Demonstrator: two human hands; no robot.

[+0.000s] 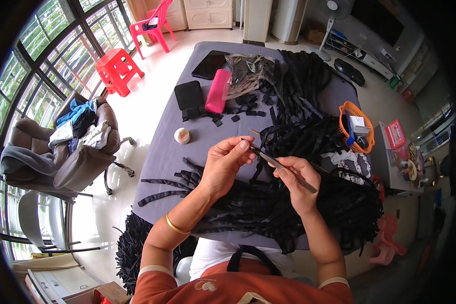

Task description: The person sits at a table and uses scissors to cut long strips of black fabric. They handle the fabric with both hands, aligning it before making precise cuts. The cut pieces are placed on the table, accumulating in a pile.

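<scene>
My left hand pinches the end of a black fabric strip between thumb and fingers. Slim metal tweezers lie in my right hand, their tips at that strip beside my left fingertips. Beneath both hands, a large pile of black fabric strips spreads over the grey cloth-covered table. More strips run up to its far right corner. Small black squares lie scattered past my hands, near a bright pink case and a clear plastic bag. A small round tub stands left of my hands.
An orange basket with boxes and a blue item stands at the table's right side, near crumpled white strips. A black tablet and a black case lie farther off. Another black bundle is below the table's left edge.
</scene>
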